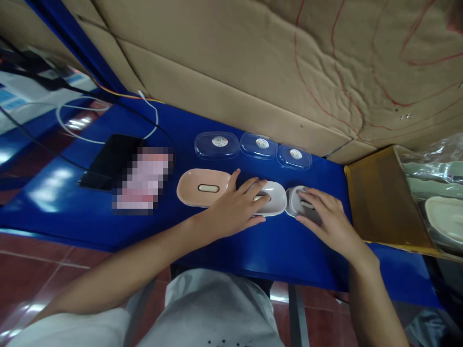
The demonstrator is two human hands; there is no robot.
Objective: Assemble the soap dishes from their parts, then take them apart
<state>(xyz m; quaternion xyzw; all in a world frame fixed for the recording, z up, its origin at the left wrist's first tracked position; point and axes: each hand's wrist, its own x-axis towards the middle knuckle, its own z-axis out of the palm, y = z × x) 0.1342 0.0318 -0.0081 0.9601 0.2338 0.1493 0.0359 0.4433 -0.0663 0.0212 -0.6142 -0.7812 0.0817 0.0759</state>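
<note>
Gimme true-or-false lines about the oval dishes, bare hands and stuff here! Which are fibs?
1. Three clear oval plastic pieces lie on the shiny blue table. True.
2. The peach oval dish is the row's rightmost dish. False: the peach oval dish is leftmost.
3. The left hand partly hides the white oval dish. True.
4. The right hand touches the open cardboard box. False: the right hand is at the greyish oval dish.

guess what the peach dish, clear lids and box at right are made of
Peach dish: likely plastic, perhaps glazed ceramic; smooth, slightly glossy. Clear lids: probably thin plastic; blue table shows through, with highlights. Box: apparently cardboard; matt, brown wall.
</note>
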